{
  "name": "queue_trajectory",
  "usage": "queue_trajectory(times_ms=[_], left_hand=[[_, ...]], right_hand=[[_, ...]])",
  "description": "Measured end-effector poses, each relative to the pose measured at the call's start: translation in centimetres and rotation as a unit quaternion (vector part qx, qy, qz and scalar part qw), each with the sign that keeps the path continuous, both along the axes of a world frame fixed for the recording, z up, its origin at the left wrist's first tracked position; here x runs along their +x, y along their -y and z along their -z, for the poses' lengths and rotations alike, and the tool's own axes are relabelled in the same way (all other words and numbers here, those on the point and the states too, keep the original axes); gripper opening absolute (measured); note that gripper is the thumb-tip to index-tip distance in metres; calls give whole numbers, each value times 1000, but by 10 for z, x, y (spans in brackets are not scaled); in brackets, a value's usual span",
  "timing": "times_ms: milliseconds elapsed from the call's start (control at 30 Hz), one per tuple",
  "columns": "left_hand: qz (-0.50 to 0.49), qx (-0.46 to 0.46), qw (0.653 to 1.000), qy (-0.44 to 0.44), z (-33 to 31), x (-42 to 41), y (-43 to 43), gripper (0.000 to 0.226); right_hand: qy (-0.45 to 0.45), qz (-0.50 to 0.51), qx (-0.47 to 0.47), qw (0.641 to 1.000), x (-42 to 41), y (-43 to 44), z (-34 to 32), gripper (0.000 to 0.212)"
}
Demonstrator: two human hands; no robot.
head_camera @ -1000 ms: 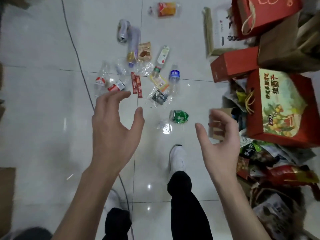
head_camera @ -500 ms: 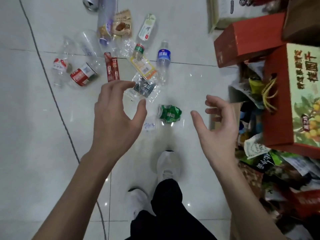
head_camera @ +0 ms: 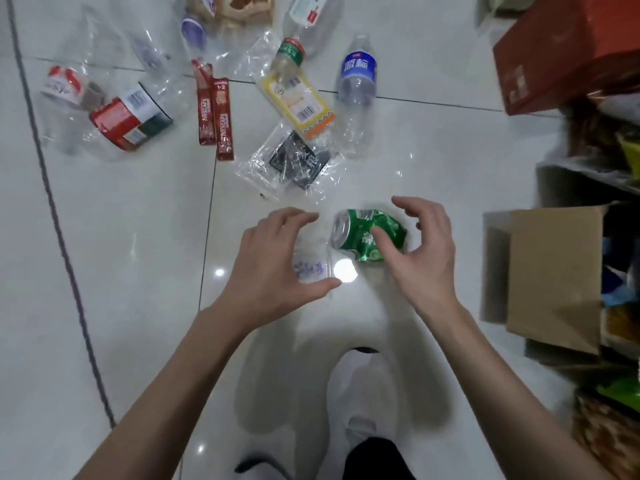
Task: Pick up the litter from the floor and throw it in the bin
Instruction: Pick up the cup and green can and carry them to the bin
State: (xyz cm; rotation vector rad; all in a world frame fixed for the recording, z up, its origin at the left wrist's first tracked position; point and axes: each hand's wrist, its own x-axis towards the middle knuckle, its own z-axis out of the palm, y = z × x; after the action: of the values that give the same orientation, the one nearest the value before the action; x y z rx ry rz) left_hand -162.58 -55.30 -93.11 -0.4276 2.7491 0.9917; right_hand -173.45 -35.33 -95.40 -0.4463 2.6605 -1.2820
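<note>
Head view: at the middle of the frame a crushed green can (head_camera: 360, 233) lies on its side on the white tiled floor (head_camera: 138, 237). The right grip (head_camera: 426, 254) is released and arched over it, thumb across the can's near side and fingers curved above its far end at 1 o'clock; whether skin touches metal cannot be told. Just at 9 o'clock of the can, the left grip (head_camera: 273, 261) is released too, its fingers and thumb cupped round a small clear wrapper (head_camera: 310, 265) with blue print.

More litter lies toward 12 o'clock:
- a clear packet (head_camera: 294, 161) with dark print
- a yellow-labelled bottle (head_camera: 298, 98)
- a blue-labelled bottle (head_camera: 358, 81)

Two red sachets (head_camera: 213, 112) lie side by side at 11 o'clock, and a red-labelled bottle (head_camera: 128, 123) at 10 o'clock. An open cardboard box (head_camera: 554, 271) stands at 3 o'clock and a red box (head_camera: 561, 53) at 2 o'clock. A white shoe (head_camera: 363, 403) is at 6 o'clock.
</note>
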Motion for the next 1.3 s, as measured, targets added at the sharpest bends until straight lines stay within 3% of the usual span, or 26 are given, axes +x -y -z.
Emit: queue_trajectory(times_ms=[267,533,833,1033,1300], left_hand=[[49,-24,998,39,38,13,-9,109],[6,-25,997,74,40,27,-2,98],[-57,1,998,27,14,33,24,99],[-114,44,992,-33,-60,53,50,100],[-207,72,975,-17,-282,118,53,102]], right_hand=[[-8,-43,29,999,5,2,39,46],[-40,-74,132,988,10,6,61,75],[-54,-46,112,991,11,27,45,64],[-75,-65,65,993,20,57,-45,65],[-43,-120,25,991,67,92,-282,65]])
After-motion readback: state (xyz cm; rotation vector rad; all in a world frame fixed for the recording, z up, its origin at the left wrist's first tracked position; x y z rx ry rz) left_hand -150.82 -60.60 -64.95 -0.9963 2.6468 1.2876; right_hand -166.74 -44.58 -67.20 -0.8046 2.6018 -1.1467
